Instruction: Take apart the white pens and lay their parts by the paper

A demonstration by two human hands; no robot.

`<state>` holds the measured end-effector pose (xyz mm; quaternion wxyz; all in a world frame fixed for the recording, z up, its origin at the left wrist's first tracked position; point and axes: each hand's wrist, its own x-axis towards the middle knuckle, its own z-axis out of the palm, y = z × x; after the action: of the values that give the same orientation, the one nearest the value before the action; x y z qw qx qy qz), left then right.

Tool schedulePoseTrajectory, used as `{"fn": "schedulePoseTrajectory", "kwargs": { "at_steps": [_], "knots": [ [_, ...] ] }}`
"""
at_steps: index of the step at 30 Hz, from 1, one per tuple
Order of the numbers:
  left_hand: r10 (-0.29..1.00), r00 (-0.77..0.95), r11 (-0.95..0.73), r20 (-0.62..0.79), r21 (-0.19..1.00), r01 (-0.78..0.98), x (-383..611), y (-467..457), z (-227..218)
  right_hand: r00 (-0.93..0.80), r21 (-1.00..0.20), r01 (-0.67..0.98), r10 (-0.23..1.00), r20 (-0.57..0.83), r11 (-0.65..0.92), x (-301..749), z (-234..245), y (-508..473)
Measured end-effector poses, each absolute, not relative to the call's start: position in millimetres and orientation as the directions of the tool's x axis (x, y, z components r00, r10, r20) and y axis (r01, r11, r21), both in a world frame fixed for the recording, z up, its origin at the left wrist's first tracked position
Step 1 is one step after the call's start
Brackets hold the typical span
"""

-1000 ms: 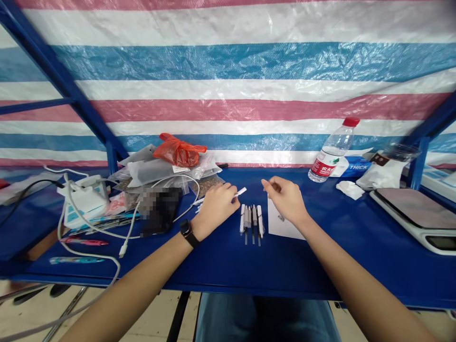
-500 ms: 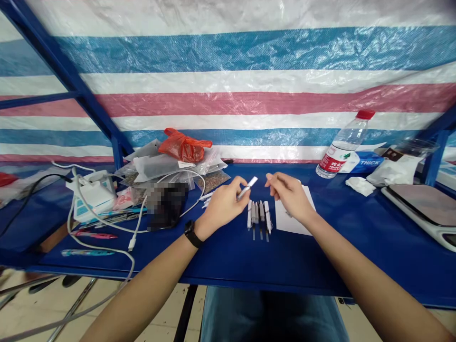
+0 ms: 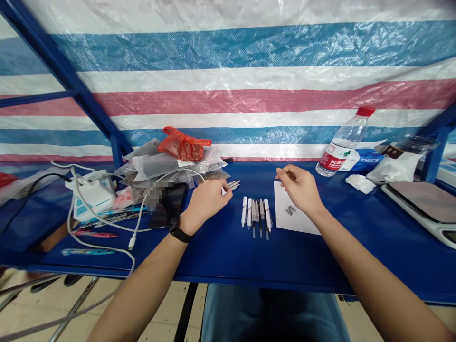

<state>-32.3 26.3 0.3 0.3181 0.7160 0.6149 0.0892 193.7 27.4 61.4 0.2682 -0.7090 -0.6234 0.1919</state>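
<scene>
"Where are the pens (image 3: 249, 213)?"
"In a row, just left of the paper (image 3: 290, 224). They look light, hard and a bit slippery. Pinch one round its middle."
"And the left hand (image 3: 208, 199)?"
"Palm down, fingers bent in at thin sticks (image 3: 234, 185). Can't tell if it holds one. The right hand (image 3: 301, 189) is half curled over the paper; I see nothing in it."

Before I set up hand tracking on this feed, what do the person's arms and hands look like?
The left hand and right hand are ungloved, and no sleeves show on the forearms. A black strap, apparently a watch, circles the left wrist; nothing is worn on the right.
</scene>
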Motion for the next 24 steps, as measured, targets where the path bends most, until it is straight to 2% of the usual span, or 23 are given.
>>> {"fn": "schedulePoseTrajectory", "kwargs": {
  "at_steps": [5,10,15,21,24],
  "knots": [
    [0.937,0.246,-0.093,-0.248,0.502,0.860,-38,32,-12,0.118,-0.628,0.778,0.989,0.091,-0.035,196,59,27],
    [0.939,0.254,-0.105,-0.232,0.510,0.854,-31,31,-14,0.103,-0.632,0.775,0.989,0.110,-0.010,198,57,27],
    [0.934,0.244,-0.098,-0.263,0.467,0.879,-27,28,-12,0.095,-0.622,0.783,0.991,0.097,-0.014,198,60,27],
    [0.929,0.237,-0.085,-0.284,0.461,0.883,-22,26,-15,0.139,-0.644,0.764,0.983,0.120,-0.030,201,61,30],
    [0.944,0.224,-0.090,-0.242,0.463,0.882,-19,25,-15,0.154,-0.659,0.752,0.977,0.151,-0.017,205,63,32]
  ]
}}
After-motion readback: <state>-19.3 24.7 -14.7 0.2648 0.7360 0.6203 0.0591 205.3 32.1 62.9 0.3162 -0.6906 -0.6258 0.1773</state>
